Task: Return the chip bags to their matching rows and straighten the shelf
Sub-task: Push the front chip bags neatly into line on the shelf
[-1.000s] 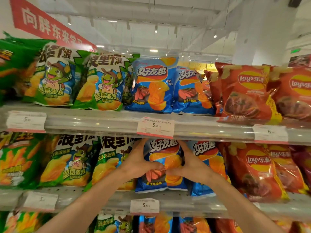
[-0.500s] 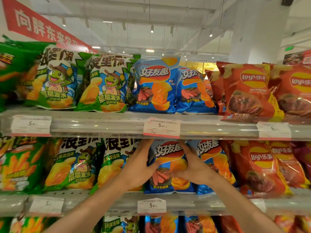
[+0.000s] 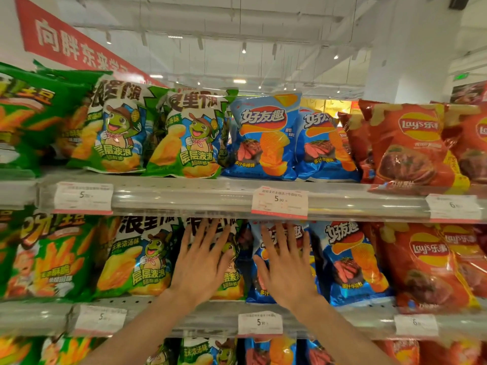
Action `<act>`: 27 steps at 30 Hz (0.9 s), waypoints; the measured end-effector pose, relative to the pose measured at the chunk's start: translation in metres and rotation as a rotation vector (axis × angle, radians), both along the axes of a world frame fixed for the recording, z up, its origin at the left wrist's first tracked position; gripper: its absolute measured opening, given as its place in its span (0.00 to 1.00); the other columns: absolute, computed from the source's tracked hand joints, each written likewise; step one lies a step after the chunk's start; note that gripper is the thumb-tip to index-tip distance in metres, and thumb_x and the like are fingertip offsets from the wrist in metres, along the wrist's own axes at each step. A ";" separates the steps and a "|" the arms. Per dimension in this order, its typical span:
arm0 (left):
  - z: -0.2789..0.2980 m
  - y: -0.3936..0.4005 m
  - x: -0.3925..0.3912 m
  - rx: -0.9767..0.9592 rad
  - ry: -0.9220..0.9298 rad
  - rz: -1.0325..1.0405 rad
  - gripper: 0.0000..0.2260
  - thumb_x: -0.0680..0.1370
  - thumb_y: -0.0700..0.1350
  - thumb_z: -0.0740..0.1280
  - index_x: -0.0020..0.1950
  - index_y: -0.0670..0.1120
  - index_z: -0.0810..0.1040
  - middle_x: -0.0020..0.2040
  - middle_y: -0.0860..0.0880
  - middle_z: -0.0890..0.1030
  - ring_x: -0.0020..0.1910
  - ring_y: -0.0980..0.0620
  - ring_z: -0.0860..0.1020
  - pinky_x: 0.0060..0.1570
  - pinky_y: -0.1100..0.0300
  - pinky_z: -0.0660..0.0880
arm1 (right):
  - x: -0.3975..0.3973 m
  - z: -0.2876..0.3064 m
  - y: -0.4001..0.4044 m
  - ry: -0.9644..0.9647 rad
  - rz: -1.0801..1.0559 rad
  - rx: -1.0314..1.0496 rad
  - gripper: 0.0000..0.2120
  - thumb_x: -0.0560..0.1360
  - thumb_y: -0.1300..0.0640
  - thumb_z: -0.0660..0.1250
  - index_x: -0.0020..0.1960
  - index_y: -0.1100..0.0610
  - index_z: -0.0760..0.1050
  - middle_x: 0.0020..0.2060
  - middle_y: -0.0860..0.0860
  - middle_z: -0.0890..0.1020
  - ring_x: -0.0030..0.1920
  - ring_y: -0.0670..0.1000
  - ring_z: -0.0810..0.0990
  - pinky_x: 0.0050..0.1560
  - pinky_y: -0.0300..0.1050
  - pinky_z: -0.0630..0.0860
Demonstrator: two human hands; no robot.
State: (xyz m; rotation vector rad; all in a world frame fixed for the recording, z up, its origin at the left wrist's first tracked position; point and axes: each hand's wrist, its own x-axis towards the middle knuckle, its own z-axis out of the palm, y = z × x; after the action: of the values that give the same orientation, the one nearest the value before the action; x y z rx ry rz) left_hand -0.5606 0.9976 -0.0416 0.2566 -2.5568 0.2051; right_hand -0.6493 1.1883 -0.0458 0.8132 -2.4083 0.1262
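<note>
Not much spare room on the middle shelf [image 3: 184, 309]: the bags are packed side by side, tops tucked up right under the clear rail [image 3: 342, 204] of the shelf above, bottoms sitting just behind the front lip with its price tags [image 3: 260, 323]. The only gap to be seen is a narrow dark slot between the green bag [image 3: 232, 280] and the blue bag [image 3: 259, 288], right between the two hands. The left hand [image 3: 201, 262] is laid flat against the front of the green bag, fingers straight and spread, nothing gripped. The right hand [image 3: 286, 267] is laid the same way on the blue bag, fingers fanned out and pointing up, nothing held either. Both bags are stood upright, long axis vertical, printed faces turned out toward the aisle; the green one is leaned a touch to the right. Each is placed in its own colour row: another green cartoon bag [image 3: 139, 259] just to the left, another blue bag [image 3: 350, 262] just to the right, then red bags [image 3: 427, 264] further along. The same green, blue, red order is kept on the top shelf [image 3: 184, 185]. More bags can be made out on a lower shelf, mostly cut off by the frame edge.
</note>
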 end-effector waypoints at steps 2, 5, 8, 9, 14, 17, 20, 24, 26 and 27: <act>-0.003 -0.003 -0.002 -0.005 0.000 -0.006 0.29 0.82 0.62 0.37 0.82 0.53 0.50 0.81 0.46 0.53 0.81 0.45 0.47 0.77 0.40 0.44 | -0.001 -0.001 -0.006 -0.002 -0.016 -0.011 0.33 0.81 0.36 0.43 0.81 0.50 0.47 0.79 0.59 0.53 0.79 0.62 0.47 0.73 0.71 0.45; -0.005 -0.003 -0.002 -0.013 0.017 -0.017 0.29 0.82 0.62 0.38 0.81 0.53 0.48 0.81 0.45 0.53 0.80 0.44 0.47 0.77 0.41 0.43 | 0.000 -0.003 -0.014 -0.001 -0.040 -0.030 0.32 0.81 0.36 0.43 0.81 0.50 0.46 0.79 0.59 0.52 0.79 0.62 0.47 0.73 0.71 0.44; -0.006 -0.004 -0.004 -0.008 0.043 -0.033 0.28 0.83 0.61 0.41 0.81 0.51 0.53 0.80 0.44 0.56 0.80 0.42 0.52 0.76 0.40 0.46 | 0.000 -0.005 -0.019 -0.001 -0.061 -0.042 0.32 0.81 0.36 0.41 0.81 0.50 0.44 0.80 0.59 0.51 0.79 0.61 0.44 0.74 0.70 0.43; -0.007 -0.005 -0.005 -0.010 0.049 -0.038 0.28 0.83 0.61 0.42 0.81 0.51 0.54 0.80 0.43 0.56 0.80 0.42 0.53 0.76 0.40 0.46 | -0.001 -0.005 -0.020 0.001 -0.066 -0.042 0.32 0.81 0.36 0.41 0.81 0.50 0.42 0.80 0.59 0.50 0.79 0.61 0.44 0.74 0.70 0.42; -0.008 -0.006 -0.005 -0.015 0.054 -0.038 0.28 0.83 0.61 0.44 0.81 0.50 0.55 0.80 0.43 0.55 0.80 0.42 0.52 0.77 0.40 0.47 | -0.002 -0.005 -0.022 -0.039 -0.075 -0.012 0.32 0.81 0.36 0.38 0.81 0.48 0.41 0.80 0.58 0.48 0.79 0.61 0.41 0.74 0.69 0.38; -0.003 -0.001 0.000 -0.018 0.052 -0.022 0.28 0.83 0.60 0.44 0.81 0.50 0.57 0.80 0.42 0.57 0.80 0.42 0.53 0.77 0.38 0.49 | -0.003 -0.002 -0.018 -0.120 -0.006 -0.048 0.31 0.80 0.36 0.36 0.80 0.46 0.38 0.80 0.55 0.42 0.78 0.58 0.35 0.74 0.66 0.34; 0.005 0.012 0.006 0.047 0.115 -0.037 0.26 0.83 0.57 0.49 0.77 0.48 0.67 0.77 0.39 0.65 0.77 0.39 0.61 0.74 0.37 0.57 | -0.003 0.010 -0.004 -0.252 0.196 -0.266 0.28 0.83 0.41 0.44 0.80 0.47 0.48 0.80 0.52 0.50 0.80 0.53 0.43 0.77 0.61 0.41; 0.012 0.053 0.004 0.227 0.249 -0.167 0.20 0.81 0.53 0.59 0.70 0.46 0.72 0.68 0.41 0.71 0.66 0.41 0.71 0.60 0.44 0.75 | -0.015 0.035 0.045 -0.188 0.277 -0.503 0.21 0.80 0.49 0.60 0.70 0.55 0.68 0.66 0.54 0.74 0.67 0.57 0.70 0.67 0.57 0.66; 0.015 0.081 -0.004 0.358 0.259 -0.236 0.18 0.80 0.51 0.64 0.69 0.49 0.71 0.67 0.45 0.69 0.61 0.45 0.74 0.54 0.50 0.77 | -0.029 0.044 0.078 -0.167 0.206 -0.492 0.21 0.77 0.54 0.66 0.68 0.58 0.71 0.63 0.58 0.74 0.64 0.60 0.71 0.65 0.55 0.69; 0.017 0.097 -0.010 0.438 0.236 -0.268 0.18 0.80 0.50 0.65 0.69 0.51 0.70 0.67 0.48 0.68 0.58 0.47 0.76 0.52 0.54 0.75 | -0.037 0.047 0.095 -0.167 0.154 -0.475 0.22 0.76 0.55 0.68 0.68 0.60 0.70 0.64 0.60 0.74 0.65 0.63 0.70 0.66 0.55 0.68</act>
State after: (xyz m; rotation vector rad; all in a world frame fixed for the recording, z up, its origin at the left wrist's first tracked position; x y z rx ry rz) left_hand -0.5703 1.0943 -0.0250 0.0892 -2.3418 -0.4632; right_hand -0.6866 1.2835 0.0015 0.7804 -2.3177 0.8205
